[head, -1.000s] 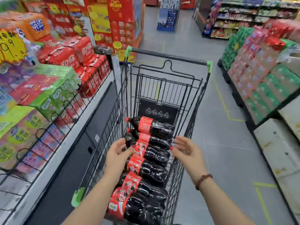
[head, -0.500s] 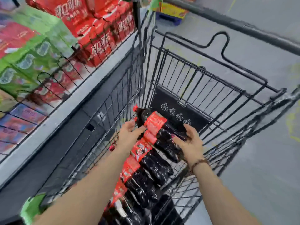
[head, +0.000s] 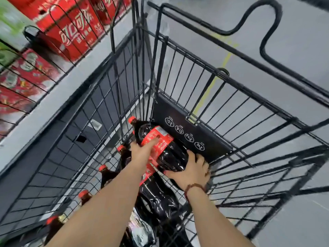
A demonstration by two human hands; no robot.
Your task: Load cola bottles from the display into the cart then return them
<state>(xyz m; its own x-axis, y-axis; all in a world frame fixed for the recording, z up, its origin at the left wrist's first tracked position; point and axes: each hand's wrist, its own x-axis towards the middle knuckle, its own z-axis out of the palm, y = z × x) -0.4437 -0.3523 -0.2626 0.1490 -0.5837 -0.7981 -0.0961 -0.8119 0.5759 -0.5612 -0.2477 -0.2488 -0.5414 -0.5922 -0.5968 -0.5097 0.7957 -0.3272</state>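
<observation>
Head view, now: reaching deep into the black wire cart [head: 231, 81], toward its far end, against the black warning panel [head: 188, 132] with four round symbols. Closing both hands on the farthest cola bottle [head: 170, 155], lying on its side with its red cap pointing to the cart's left wall. Laying the left hand [head: 142, 154] over the red label, fingers [head: 153, 141] spread flat on it; wrapping the right hand [head: 192, 172] around the bottle's base, just beside the panel, beaded bracelet [head: 194, 186] showing at the wrist.

Changing since a second ago: hovering open over the middle of the row then, now gripping the end bottle, with the camera leaning in far closer. Suggesting the loading half is done and the return to the display is starting, this bottle going first.

Counting: five red caps showing along the cart's left wall, marking at least five bottles in the row; nearer bottles partly hiding under the forearms, so the full number cannot be told. Two hands, both engaged on one bottle. Red cola cases [head: 74, 31] stacking on the display shelf to the cart's left, behind wire fencing, too blurred to count.
</observation>
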